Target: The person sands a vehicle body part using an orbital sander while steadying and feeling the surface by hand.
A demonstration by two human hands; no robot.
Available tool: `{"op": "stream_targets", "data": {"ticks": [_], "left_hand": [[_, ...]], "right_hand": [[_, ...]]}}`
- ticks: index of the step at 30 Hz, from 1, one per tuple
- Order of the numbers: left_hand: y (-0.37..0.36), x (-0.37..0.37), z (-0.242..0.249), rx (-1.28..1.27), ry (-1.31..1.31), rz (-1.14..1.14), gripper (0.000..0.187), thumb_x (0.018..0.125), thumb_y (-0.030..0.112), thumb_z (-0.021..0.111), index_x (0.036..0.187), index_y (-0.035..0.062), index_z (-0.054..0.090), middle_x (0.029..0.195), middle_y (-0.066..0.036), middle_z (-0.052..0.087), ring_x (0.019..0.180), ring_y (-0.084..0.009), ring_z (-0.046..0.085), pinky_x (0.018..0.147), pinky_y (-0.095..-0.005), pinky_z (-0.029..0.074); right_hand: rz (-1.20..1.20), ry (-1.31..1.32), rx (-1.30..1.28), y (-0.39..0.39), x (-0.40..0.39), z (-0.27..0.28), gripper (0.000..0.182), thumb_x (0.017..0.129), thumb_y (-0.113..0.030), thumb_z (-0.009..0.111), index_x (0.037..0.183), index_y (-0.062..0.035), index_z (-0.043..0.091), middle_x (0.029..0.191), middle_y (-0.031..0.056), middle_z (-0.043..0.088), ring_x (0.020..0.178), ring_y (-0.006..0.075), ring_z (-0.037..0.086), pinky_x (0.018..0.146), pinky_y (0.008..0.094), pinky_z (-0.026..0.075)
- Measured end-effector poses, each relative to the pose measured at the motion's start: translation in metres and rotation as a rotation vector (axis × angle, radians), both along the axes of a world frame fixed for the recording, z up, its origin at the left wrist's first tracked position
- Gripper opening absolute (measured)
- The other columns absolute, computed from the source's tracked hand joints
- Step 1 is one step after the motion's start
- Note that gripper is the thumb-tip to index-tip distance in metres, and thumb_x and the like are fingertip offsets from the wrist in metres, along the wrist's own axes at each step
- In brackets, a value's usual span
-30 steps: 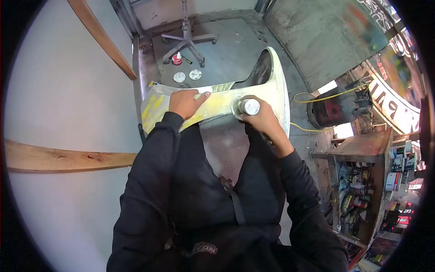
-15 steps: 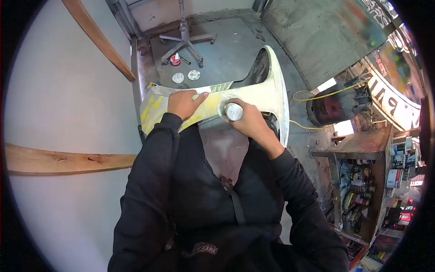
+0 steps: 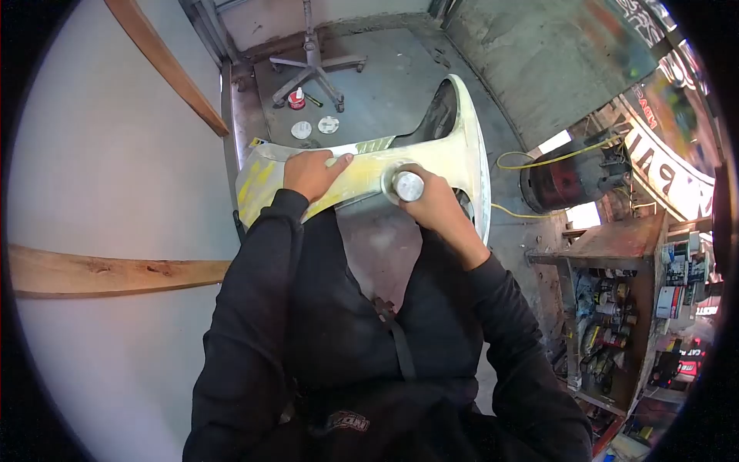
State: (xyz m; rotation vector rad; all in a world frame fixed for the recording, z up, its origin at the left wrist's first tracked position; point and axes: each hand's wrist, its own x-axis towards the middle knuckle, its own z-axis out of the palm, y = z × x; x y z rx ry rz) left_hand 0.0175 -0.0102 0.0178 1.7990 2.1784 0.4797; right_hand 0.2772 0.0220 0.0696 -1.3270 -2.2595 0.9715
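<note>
In the upper middle of the frame a long, curved, pale yellow-white body panel (image 3: 454, 154) lies across the person's front. The left hand (image 3: 312, 174) presses flat and open on its left stretch, while the right hand (image 3: 427, 202) is clenched round a small round silver-topped sanding tool (image 3: 406, 185). The panel looks light, thin and somewhat flexible with a dusty, slippery face, so it is probably best gripped along its stiff rolled edge.

1 body panel (image 3: 454, 154), 1 spray can (image 3: 408, 185), 2 round discs (image 3: 301, 129), 1 red-capped bottle (image 3: 296, 98), 2 wooden planks (image 3: 115, 271).
</note>
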Motion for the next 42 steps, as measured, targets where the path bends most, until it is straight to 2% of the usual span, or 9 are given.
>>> {"op": "stream_targets", "data": {"ticks": [7, 13, 18, 25, 29, 33, 39, 42], "left_hand": [[0.002, 0.001, -0.006, 0.029, 0.000, 0.015, 0.071, 0.095, 0.068, 0.047, 0.101, 0.0035, 0.076, 0.093, -0.021, 0.074, 0.093, -0.0369, 0.070, 0.087, -0.0481, 0.051], [0.001, 0.001, -0.003, 0.010, 0.014, 0.003, 0.069, 0.096, 0.066, 0.049, 0.104, 0.0041, 0.077, 0.094, -0.022, 0.074, 0.093, -0.0386, 0.070, 0.088, -0.0488, 0.051], [0.001, 0.001, -0.001, 0.004, 0.012, 0.010, 0.067, 0.096, 0.065, 0.050, 0.107, 0.0043, 0.077, 0.094, -0.022, 0.074, 0.093, -0.0395, 0.070, 0.087, -0.0493, 0.051], [0.002, 0.003, -0.003, 0.002, 0.013, 0.022, 0.068, 0.096, 0.066, 0.049, 0.108, 0.0041, 0.076, 0.096, -0.023, 0.074, 0.094, -0.0393, 0.070, 0.088, -0.0489, 0.051], [0.002, 0.003, -0.002, 0.001, 0.021, 0.002, 0.067, 0.096, 0.065, 0.050, 0.108, 0.0049, 0.077, 0.096, -0.023, 0.074, 0.094, -0.0395, 0.070, 0.088, -0.0490, 0.051], [0.001, 0.004, -0.002, 0.000, 0.017, 0.015, 0.067, 0.096, 0.065, 0.049, 0.106, 0.0051, 0.077, 0.096, -0.023, 0.074, 0.093, -0.0396, 0.070, 0.087, -0.0494, 0.051], [0.002, 0.003, 0.000, -0.009, 0.011, 0.000, 0.069, 0.096, 0.067, 0.049, 0.106, 0.0050, 0.077, 0.095, -0.022, 0.074, 0.093, -0.0391, 0.070, 0.087, -0.0491, 0.051], [0.000, 0.003, 0.000, 0.008, 0.006, 0.021, 0.068, 0.096, 0.066, 0.049, 0.105, 0.0046, 0.077, 0.094, -0.022, 0.074, 0.092, -0.0388, 0.070, 0.088, -0.0487, 0.052]], "right_hand": [[0.071, -0.026, 0.066, -0.004, -0.015, 0.002, 0.050, 0.072, -0.011, 0.073, 0.122, -0.0055, 0.066, 0.100, 0.0276, 0.071, 0.097, 0.0456, 0.068, 0.088, 0.0486, 0.054], [0.003, 0.021, 0.033, 0.001, 0.011, -0.009, 0.053, 0.071, -0.010, 0.075, 0.123, -0.0071, 0.065, 0.102, 0.0268, 0.071, 0.099, 0.0449, 0.068, 0.088, 0.0465, 0.054], [-0.051, 0.023, 0.051, 0.004, 0.022, -0.007, 0.051, 0.074, -0.016, 0.079, 0.123, -0.0075, 0.065, 0.102, 0.0262, 0.072, 0.100, 0.0441, 0.069, 0.088, 0.0468, 0.055], [0.003, 0.003, 0.039, 0.000, -0.001, -0.001, 0.049, 0.072, -0.010, 0.072, 0.120, -0.0065, 0.066, 0.099, 0.0270, 0.072, 0.096, 0.0453, 0.069, 0.087, 0.0481, 0.055], [0.040, -0.025, 0.071, 0.000, -0.012, 0.003, 0.048, 0.072, -0.011, 0.072, 0.120, -0.0056, 0.067, 0.097, 0.0274, 0.071, 0.095, 0.0451, 0.069, 0.086, 0.0488, 0.054], [0.020, -0.025, -0.002, 0.004, -0.010, 0.006, 0.049, 0.071, -0.012, 0.074, 0.119, -0.0067, 0.067, 0.099, 0.0271, 0.072, 0.097, 0.0449, 0.069, 0.088, 0.0489, 0.054], [-0.008, 0.076, 0.016, 0.002, 0.005, -0.007, 0.051, 0.071, -0.012, 0.076, 0.121, -0.0066, 0.067, 0.104, 0.0257, 0.072, 0.103, 0.0440, 0.068, 0.090, 0.0458, 0.054], [-0.052, 0.056, -0.008, 0.011, 0.018, -0.008, 0.050, 0.071, -0.012, 0.078, 0.120, -0.0057, 0.067, 0.105, 0.0248, 0.072, 0.104, 0.0409, 0.070, 0.091, 0.0434, 0.054]]}}
